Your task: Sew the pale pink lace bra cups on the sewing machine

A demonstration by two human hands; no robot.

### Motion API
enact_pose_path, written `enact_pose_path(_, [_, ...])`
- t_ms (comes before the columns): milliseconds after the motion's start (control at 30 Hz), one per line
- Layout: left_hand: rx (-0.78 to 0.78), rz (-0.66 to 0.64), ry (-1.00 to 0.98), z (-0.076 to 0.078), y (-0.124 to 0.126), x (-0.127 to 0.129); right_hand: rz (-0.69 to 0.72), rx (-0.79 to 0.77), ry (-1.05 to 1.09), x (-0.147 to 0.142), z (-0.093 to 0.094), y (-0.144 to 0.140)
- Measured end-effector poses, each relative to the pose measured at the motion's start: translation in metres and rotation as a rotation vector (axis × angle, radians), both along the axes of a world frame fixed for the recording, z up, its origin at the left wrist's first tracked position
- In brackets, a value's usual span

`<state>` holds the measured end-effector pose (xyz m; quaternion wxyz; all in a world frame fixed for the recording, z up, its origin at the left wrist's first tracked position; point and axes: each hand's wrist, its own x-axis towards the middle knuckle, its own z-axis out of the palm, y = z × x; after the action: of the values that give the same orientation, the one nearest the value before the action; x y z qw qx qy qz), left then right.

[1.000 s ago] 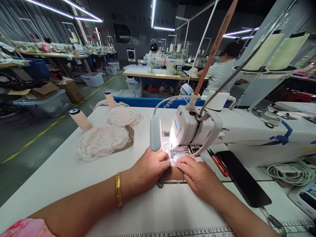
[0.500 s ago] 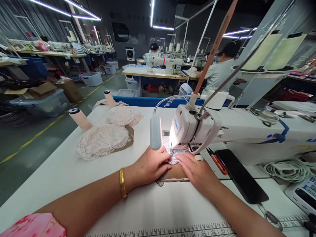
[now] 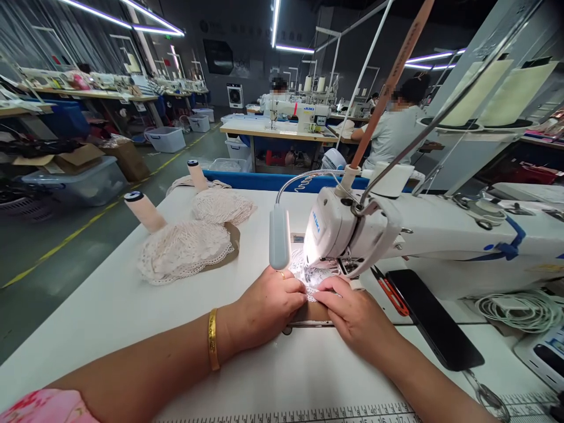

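One small piece of white lace [image 3: 311,276] sits right under the head of the sewing machine [image 3: 352,232], lit up by the machine's light, with a tan-brown fabric piece [image 3: 308,312] lying under it and poking out toward the person. Both hands are flat on it. The left hand [image 3: 268,305] has its fingers curled down, tips pinning the lace's left edge, one ring on a finger and one gold bangle [image 3: 212,339] on the wrist. The right hand [image 3: 352,311] presses on the right side, fingers close together and flat, tips touching the lace just in front of the needle area. Neither is gripping, more like pinning the stuff to the table [image 3: 110,305].

Around that: one grey gooseneck lamp [image 3: 279,244] hanging just left of the machine head, one pair of red-handled snips [image 3: 390,291] just right of the hand, then one flat black phone-looking slab [image 3: 434,320] beside them. Further right, one coil of white cable [image 3: 520,308].

Off to the left on the smooth white tabletop there are two piles of pinkish, netty scalloped lace [image 3: 185,252], the nearer one sitting on brown fabric, and two cone-shaped thread spools [image 3: 144,212] in pale pink with dark tops. A printed ruler strip [image 3: 308,414] runs along the near edge.

Two other people sit at machines farther back.
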<state>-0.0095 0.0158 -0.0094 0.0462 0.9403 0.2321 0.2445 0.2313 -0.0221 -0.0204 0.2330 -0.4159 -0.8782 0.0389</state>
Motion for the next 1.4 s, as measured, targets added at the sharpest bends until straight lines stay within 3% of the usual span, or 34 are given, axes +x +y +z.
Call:
enact_pose_path(600, [0.004,0.077,0.046,0.009,0.016,0.003,-0.149,-0.008,-0.064,0.001,-0.009,0.007])
enact_pose_path(933, [-0.075,0.108,0.020,0.010,0.016,0.002,-0.189,0.032,-0.080,0.002,-0.010,0.009])
enact_pose_path(1200, [-0.063,0.354,0.176,0.016,0.012,-0.005,-0.086,0.135,0.016,-0.007,-0.002,0.008])
enact_pose_path(1400, [-0.096,0.083,0.062,0.030,-0.003,-0.002,0.181,0.124,0.161,-0.016,0.006,0.003])
